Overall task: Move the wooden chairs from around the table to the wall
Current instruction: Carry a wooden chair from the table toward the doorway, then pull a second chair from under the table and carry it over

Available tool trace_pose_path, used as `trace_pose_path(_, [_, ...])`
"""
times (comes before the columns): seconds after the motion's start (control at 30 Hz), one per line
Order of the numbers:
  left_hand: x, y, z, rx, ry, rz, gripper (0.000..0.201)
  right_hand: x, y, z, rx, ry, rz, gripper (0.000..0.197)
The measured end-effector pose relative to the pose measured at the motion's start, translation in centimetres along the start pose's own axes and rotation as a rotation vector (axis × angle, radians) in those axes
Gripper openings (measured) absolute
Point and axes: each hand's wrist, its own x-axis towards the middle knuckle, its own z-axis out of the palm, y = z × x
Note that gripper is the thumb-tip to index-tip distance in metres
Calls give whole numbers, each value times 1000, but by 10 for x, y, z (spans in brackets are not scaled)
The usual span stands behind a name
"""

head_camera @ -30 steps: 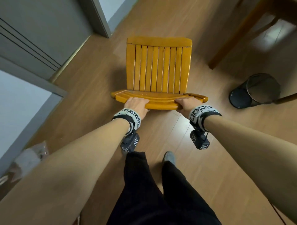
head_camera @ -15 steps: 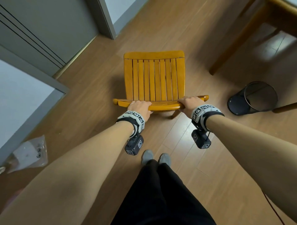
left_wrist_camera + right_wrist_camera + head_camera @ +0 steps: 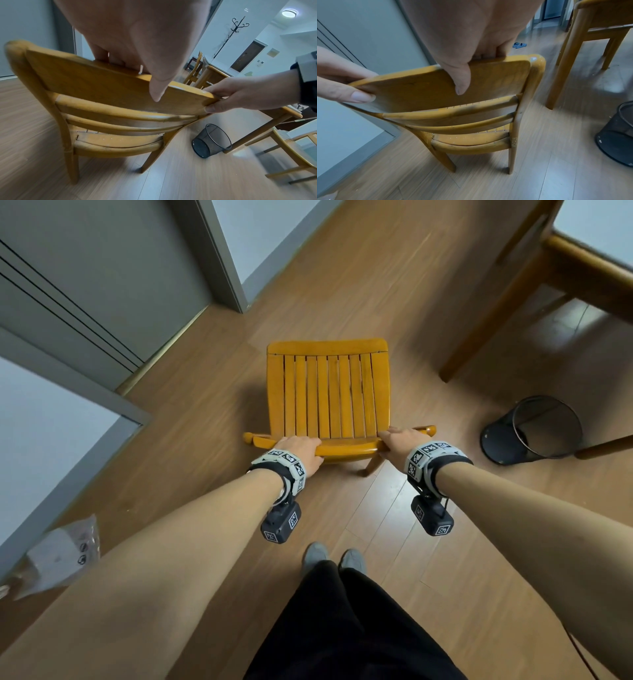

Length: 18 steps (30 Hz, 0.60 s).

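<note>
A yellow wooden chair (image 3: 329, 395) with a slatted seat stands on the floor in front of me, its back toward me. My left hand (image 3: 301, 448) grips the left part of the top rail (image 3: 346, 447), and my right hand (image 3: 399, 441) grips the right part. In the left wrist view my left hand (image 3: 137, 54) curls over the chair back (image 3: 96, 86), thumb on the near face. The right wrist view has my right hand (image 3: 471, 56) wrapped over the chair back (image 3: 496, 79) the same way. The wooden table (image 3: 582, 272) stands at the upper right.
A black mesh waste bin (image 3: 534, 431) stands right of the chair, beside a table leg (image 3: 496, 316). Grey wall and door frame (image 3: 219, 258) run along the left. A clear plastic bag (image 3: 61, 553) lies on the floor at the far left. Another chair (image 3: 295, 146) stands by the table.
The chair has come down and its back tipped more upright, so its seat now looks squarer from above. Both hands kept their hold on the top rail. My feet drew together behind it.
</note>
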Motion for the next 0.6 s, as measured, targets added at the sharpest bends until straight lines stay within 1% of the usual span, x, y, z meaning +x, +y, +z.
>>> trace_pose_path(0.07, [-1, 3, -16, 53, -47, 19, 37, -9, 4, -11, -13, -33, 6, 11])
trace_pose_path(0.1, [0, 5, -26, 89, -43, 33, 41, -15, 9, -19, -8, -38, 17, 13])
trace_pose_path(0.2, [4, 15, -72, 158, 25, 68, 44, -32, 34, -52, 31, -8, 110, 29])
trace_pose_path(0.3, [15, 32, -135, 199, 96, 95, 47, -46, 72, -101, 49, 53, 209, 42])
trace_pose_path(0.37, [29, 48, -176, 225, 148, 108, 48, -50, 99, -135, 80, 101, 234, 49])
trace_pose_path(0.4, [35, 56, -195, 232, 170, 111, 47, -51, 111, -150, 93, 118, 235, 48])
trace_pose_path(0.43, [42, 65, -210, 232, 182, 107, 47, -50, 122, -165, 100, 132, 231, 42])
trace_pose_path(0.5, [63, 85, -239, 241, 200, 93, 47, -45, 145, -192, 94, 143, 234, 21])
trace_pose_path(0.53, [74, 95, -250, 248, 206, 87, 47, -40, 157, -202, 94, 138, 236, 17])
trace_pose_path(0.6, [99, 117, -270, 251, 219, 62, 46, -23, 185, -219, 103, 138, 225, 23])
